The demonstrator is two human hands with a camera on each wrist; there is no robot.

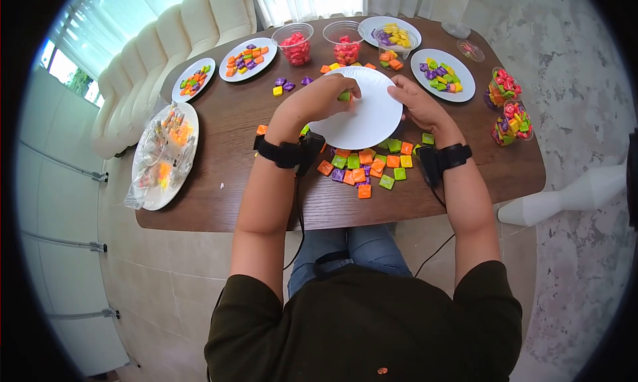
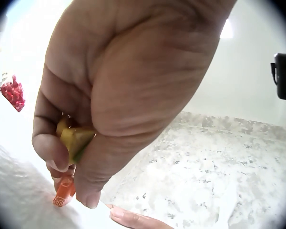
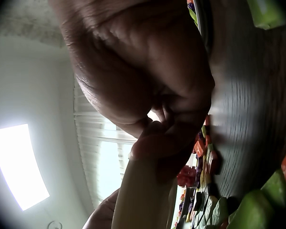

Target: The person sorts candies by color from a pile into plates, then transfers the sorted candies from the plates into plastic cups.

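My right hand (image 1: 423, 106) pinches the rim of a white plate (image 1: 364, 119), held tilted over the table. Over the plate's left part, my left hand (image 1: 318, 101) grips several small wrapped candies. In the left wrist view a yellow-green candy (image 2: 75, 139) sits between palm and fingers. Thumb and fingertips pinch an orange candy (image 2: 64, 190) close to the plate's white surface. The right wrist view shows my thumb (image 3: 155, 145) on the plate's edge. Beneath and in front of the plate lie loose orange, green, yellow and purple candies (image 1: 364, 157), partly hidden by it.
Plates of sorted candies stand at the left (image 1: 193, 80), back left (image 1: 247, 58) and right (image 1: 443, 76). Clear tubs of red candies (image 1: 295, 46) are at the back. Filled cups (image 1: 512, 124) stand by the right edge. A plate with a plastic bag (image 1: 163, 157) lies at left.
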